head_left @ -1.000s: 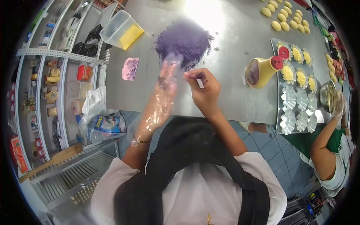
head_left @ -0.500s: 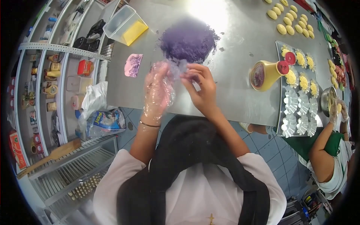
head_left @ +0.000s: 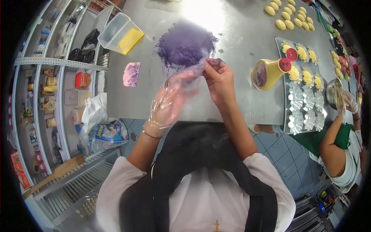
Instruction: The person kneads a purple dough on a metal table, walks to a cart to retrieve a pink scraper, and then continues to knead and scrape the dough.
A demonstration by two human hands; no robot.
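Note:
My left hand [head_left: 168,98] is inside a clear plastic glove [head_left: 198,70], its fingers stretched toward the right and somewhat blurred. The bare right hand [head_left: 219,82] pinches the glove's fingertip end between thumb and fingers, drawing the plastic taut. Both hands are above the near part of the steel table [head_left: 239,106]. Just beyond them a mound of purple, crumbly dough-like mass [head_left: 185,44] lies spread on the metal. To the left rests a pink scraper [head_left: 131,74] smeared with purple.
At the back left, a clear tub [head_left: 121,34] holds something yellow. A yellow bottle [head_left: 266,74] stands right, beside a tray [head_left: 286,125] of fluted moulds, several filled. Oval dough pieces [head_left: 286,16] lie behind. A co-worker's gloved hands [head_left: 345,101] are at a metal bowl [head_left: 333,92].
My right hand has moved right and slightly up, stretching the glove's end away from the left hand. The left hand has tilted to the right. The camera view has shifted slightly.

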